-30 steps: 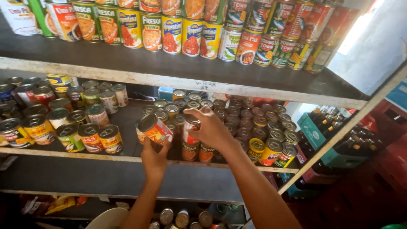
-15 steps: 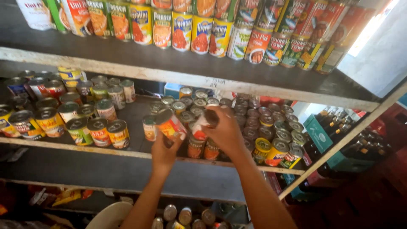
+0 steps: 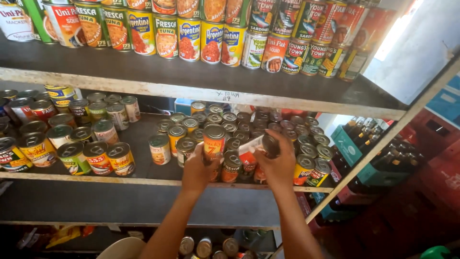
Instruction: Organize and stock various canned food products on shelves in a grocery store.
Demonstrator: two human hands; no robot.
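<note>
a person's left hand [image 3: 197, 169] wraps its fingers around an upright orange-labelled can [image 3: 214, 145] at the front of the middle shelf [image 3: 143, 180], other tins [image 3: 98, 157] ranged off to its left. just to the right, the right hand [image 3: 277, 163] clasps a tilted red-and-white can [image 3: 256, 151], more cans [image 3: 306, 165] crowding beyond it.

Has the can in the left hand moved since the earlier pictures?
Yes. The orange-labelled can in the left hand has swung upright and shifted right along the shelf edge, towards the right hand.
</note>
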